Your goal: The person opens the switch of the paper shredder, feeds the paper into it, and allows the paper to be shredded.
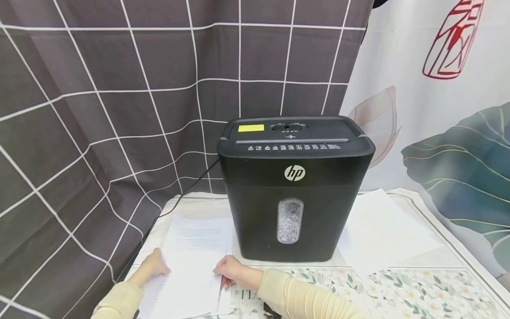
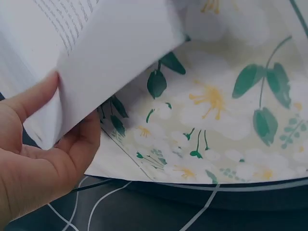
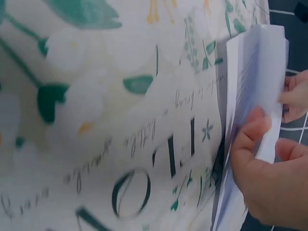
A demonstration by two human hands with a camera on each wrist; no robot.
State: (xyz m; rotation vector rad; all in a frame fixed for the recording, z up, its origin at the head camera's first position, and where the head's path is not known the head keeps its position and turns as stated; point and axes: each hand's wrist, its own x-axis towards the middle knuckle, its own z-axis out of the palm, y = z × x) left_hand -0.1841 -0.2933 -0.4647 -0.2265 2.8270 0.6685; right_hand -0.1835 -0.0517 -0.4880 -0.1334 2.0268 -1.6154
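Note:
Printed sheets of paper lie stacked at the front left of the table, lines of text facing up. My left hand holds their left edge. In the left wrist view its thumb lies over a bent-up edge, with the fingers curled beneath. On the other side, my right hand pinches the sheets' right edge between thumb and fingers. The right wrist view shows the paper lifted at its edge, between both hands. How many sheets each hand grips cannot be told.
Behind the papers and to their right stands a black HP paper shredder, with shreds visible through its window. Its cable runs left. White sheets lie on the right. A flowered cloth covers the table; a dark grid curtain hangs behind.

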